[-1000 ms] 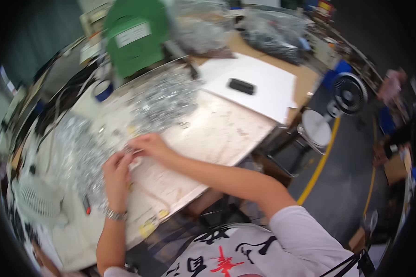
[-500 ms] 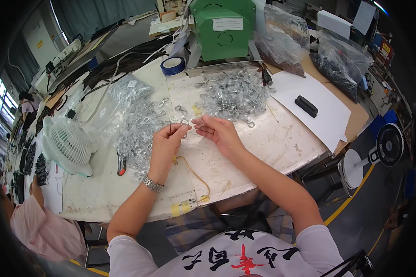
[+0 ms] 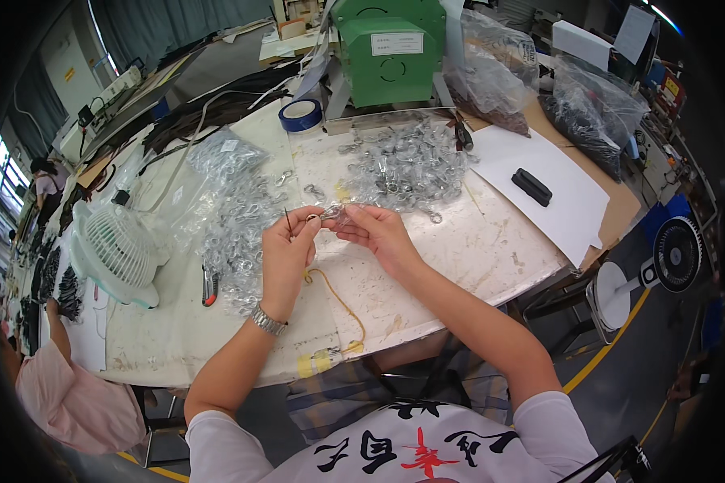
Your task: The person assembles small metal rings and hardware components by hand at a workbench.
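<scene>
Over the middle of the table, my left hand point(image 3: 284, 256) and my right hand point(image 3: 383, 240) meet at the fingertips. Between them is a metal snap hook point(image 3: 330, 212), its ring end by my left thumb and forefinger. My right fingers pinch its other end, along with what looks like clear plastic film. A thin, dark, pointed tool point(image 3: 288, 218) sticks up from my left fingers; its kind is not clear. Beyond my right hand lies a pile of snap hooks point(image 3: 407, 165) in clear plastic. Beside my left hand is another wrapped pile point(image 3: 232, 241).
A green machine point(image 3: 391, 60) stands at the back, with blue tape point(image 3: 301, 115) beside it. A fan point(image 3: 121, 253) and a red-tipped cutter point(image 3: 209, 287) are at left. White board point(image 3: 572, 193) bears a black block point(image 3: 532, 187). A co-worker's sleeve point(image 3: 80, 402) shows at lower left.
My right hand has closed in on my left, and its fingers now grip the far end of the snap hook. Before, they were apart from it.
</scene>
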`<state>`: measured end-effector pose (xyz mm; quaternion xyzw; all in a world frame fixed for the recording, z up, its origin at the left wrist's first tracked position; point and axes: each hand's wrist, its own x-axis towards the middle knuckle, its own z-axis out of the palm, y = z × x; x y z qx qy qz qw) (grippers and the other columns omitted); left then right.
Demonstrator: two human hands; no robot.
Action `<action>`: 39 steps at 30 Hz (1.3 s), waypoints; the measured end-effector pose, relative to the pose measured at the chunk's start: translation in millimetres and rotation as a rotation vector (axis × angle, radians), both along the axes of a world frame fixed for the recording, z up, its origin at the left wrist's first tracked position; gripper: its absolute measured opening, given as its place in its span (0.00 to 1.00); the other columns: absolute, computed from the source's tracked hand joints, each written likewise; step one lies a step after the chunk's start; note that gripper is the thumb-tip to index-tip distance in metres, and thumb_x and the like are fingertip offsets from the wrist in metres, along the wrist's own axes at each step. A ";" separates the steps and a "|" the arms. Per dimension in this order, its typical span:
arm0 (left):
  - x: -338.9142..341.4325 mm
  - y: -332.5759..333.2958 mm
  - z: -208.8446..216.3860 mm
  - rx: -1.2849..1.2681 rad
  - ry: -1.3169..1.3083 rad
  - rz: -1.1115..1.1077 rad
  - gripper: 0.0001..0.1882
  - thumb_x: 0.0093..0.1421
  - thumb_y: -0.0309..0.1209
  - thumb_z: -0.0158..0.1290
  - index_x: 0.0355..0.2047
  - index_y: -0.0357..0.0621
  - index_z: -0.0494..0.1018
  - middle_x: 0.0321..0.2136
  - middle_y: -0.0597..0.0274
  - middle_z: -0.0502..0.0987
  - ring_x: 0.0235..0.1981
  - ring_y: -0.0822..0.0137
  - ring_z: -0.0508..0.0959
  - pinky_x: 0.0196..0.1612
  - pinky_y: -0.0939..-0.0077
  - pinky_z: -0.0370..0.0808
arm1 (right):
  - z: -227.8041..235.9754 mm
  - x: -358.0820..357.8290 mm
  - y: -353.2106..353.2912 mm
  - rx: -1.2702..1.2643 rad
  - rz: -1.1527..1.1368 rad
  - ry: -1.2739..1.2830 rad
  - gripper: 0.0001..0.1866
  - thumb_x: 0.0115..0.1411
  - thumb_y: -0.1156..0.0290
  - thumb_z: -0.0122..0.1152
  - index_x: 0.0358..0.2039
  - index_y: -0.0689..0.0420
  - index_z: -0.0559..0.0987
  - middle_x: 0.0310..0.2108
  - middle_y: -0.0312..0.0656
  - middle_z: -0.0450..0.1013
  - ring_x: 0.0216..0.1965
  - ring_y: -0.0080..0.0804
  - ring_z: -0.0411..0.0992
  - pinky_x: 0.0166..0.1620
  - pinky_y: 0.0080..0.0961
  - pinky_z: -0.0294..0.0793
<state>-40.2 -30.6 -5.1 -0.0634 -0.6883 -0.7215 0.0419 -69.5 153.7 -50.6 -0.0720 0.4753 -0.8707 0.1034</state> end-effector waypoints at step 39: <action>-14.2 -5.8 2.4 -0.150 -0.128 -0.241 0.07 0.65 0.30 0.59 0.37 0.39 0.77 0.23 0.71 0.77 0.17 0.85 0.64 0.19 0.85 0.56 | -2.8 2.2 8.8 0.238 0.404 0.023 0.12 0.73 0.62 0.53 0.39 0.56 0.78 0.29 0.31 0.76 0.25 0.16 0.73 0.29 0.16 0.74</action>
